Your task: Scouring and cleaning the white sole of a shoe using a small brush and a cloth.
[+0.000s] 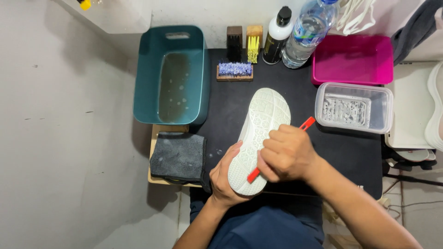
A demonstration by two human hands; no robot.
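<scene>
A white shoe (263, 120) lies sole up over the black mat (341, 152); its patterned white sole faces me. My left hand (221, 177) cups the shoe's near end from the left and below. My right hand (287, 153) is closed around a thin red-handled tool (308, 123) laid across the sole. One red end sticks out to the upper right and the other shows under my fist near the heel. The tool's working end is hidden by my fingers.
A teal tub (147, 74) of soapy water stands at the left, a grey cloth (177, 156) on a wooden board below it. Brushes (235, 69), a dark bottle (277, 34) and a water bottle (307, 32) line the back. A pink tray (353, 60) and clear container (353, 107) sit right.
</scene>
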